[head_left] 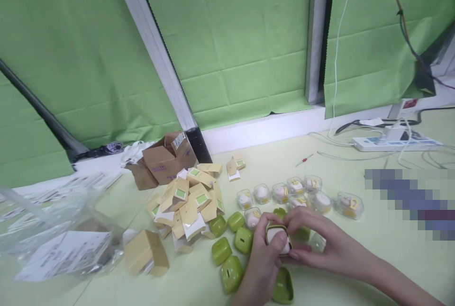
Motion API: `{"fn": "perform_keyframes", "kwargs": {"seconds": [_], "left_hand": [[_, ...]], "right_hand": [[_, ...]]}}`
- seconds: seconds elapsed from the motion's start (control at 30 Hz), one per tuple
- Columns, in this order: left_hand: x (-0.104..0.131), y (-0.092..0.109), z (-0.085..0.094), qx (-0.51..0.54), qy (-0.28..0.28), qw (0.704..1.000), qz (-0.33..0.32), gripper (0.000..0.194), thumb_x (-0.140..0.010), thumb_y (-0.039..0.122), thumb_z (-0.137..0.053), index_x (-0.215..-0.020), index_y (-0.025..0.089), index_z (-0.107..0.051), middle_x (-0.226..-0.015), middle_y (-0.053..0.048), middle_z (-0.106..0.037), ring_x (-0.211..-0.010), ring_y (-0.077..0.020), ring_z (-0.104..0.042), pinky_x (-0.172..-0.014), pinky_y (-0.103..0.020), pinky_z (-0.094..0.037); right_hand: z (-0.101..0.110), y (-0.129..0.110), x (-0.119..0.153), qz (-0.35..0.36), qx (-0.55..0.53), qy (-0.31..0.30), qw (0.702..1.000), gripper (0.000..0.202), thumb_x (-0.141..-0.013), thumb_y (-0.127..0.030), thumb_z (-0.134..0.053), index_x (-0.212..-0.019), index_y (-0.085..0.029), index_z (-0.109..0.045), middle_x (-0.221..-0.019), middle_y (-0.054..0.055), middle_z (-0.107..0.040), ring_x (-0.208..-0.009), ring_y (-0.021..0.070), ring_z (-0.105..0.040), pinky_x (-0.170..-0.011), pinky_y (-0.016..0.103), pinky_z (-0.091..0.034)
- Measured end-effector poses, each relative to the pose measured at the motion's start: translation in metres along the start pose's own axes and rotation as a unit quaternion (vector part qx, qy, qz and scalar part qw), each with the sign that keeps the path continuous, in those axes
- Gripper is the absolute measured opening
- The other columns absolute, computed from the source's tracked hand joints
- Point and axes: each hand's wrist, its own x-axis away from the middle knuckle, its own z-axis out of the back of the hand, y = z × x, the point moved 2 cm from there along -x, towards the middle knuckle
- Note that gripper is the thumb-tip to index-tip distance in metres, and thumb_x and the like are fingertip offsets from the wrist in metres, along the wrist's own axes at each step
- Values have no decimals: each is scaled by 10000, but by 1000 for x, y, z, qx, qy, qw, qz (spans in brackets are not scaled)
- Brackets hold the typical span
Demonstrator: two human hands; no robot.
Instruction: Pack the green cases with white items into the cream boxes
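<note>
A small green case (279, 241) with a white rounded piece inside it is held up in front of me. My left hand (265, 254) wraps round it, the thumb pressing on the white piece. From the other side, the fingers of my right hand (320, 239) grip the case's edge. Several glossy green cases (232, 274) lie just left of my hands, and an open green shell (283, 286) sits below them. Beyond my hands stand clear boxes (262, 193) with white and yellow contents. Parts of some cases are hidden behind my right hand.
Left of the green cases is a pile of small tan cartons (194, 199), with an open cardboard box (170, 157) behind. A plastic bag (67, 244) and another carton (146, 253) lie further left. A power strip (398, 143) with cables runs along the back right.
</note>
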Motion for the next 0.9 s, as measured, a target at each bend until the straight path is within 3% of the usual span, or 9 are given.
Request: {"fn": "perform_keyframes", "kwargs": {"seconds": [0.13, 0.27, 0.5, 0.63, 0.73, 0.83, 0.9], "left_hand": [[2, -3, 0, -19, -6, 1000, -13, 376, -631, 344, -753, -846, 217, -471, -671, 55, -490, -561, -48, -440, -496, -137, -315], [-1, -9, 1, -39, -15, 999, -22, 411, -607, 364, -770, -797, 207, -440, -636, 63, -462, -542, -44, -367, -468, -139, -267], [-2, -9, -3, -49, -17, 998, -41, 384, -664, 343, -733, -804, 221, -396, -572, 87, -421, -499, -37, -384, -443, -117, -291], [0, -3, -6, -54, -50, 997, 19, 383, -766, 456, -593, -953, 278, -310, -566, 81, -515, -394, -89, -486, -351, -159, -370], [-2, -4, -4, -54, -38, 998, 4, 422, -763, 507, -576, -960, 283, -277, -629, 76, -547, -348, -75, -472, -318, -160, -366], [-1, -4, -3, -76, -24, 996, -30, 510, -714, 593, -592, -973, 274, -291, -871, 6, -593, -486, -84, -552, -379, -167, -389], [1, 3, -5, -126, -32, 991, -36, 522, -729, 651, -524, -999, 262, -304, -981, -46, -594, -634, -119, -601, -481, -198, -436]], "right_hand": [[-6, 0, 0, 36, 46, 31, 998, 222, -683, -52, -567, -799, -226, -493, -858, 15, -551, -802, 163, -537, -686, 276, -450], [-15, 3, 0, 44, 109, 76, 990, 249, -562, -33, -507, -689, -223, -410, -732, -8, -489, -663, 148, -472, -559, 257, -382], [-18, 2, 2, 79, 124, 104, 984, 244, -591, -43, -505, -735, -225, -429, -717, 1, -508, -645, 157, -477, -539, 265, -376], [-10, 1, 4, 62, 49, 92, 993, 221, -692, -69, -535, -818, -236, -465, -744, -6, -524, -694, 157, -521, -620, 286, -448], [-8, 4, 6, 24, 9, 73, 997, 338, -694, -96, -586, -980, -250, -494, -869, 15, -568, -797, 174, -561, -706, 309, -490], [-10, 8, 8, -5, -6, 57, 998, 530, -688, -153, -666, -1173, -272, -488, -1133, 58, -591, -1037, 223, -560, -879, 352, -478], [-12, 12, 8, -26, -20, 53, 998, 499, -710, -231, -692, -1184, -286, -544, -1209, 57, -599, -1129, 250, -535, -965, 378, -432]]}}
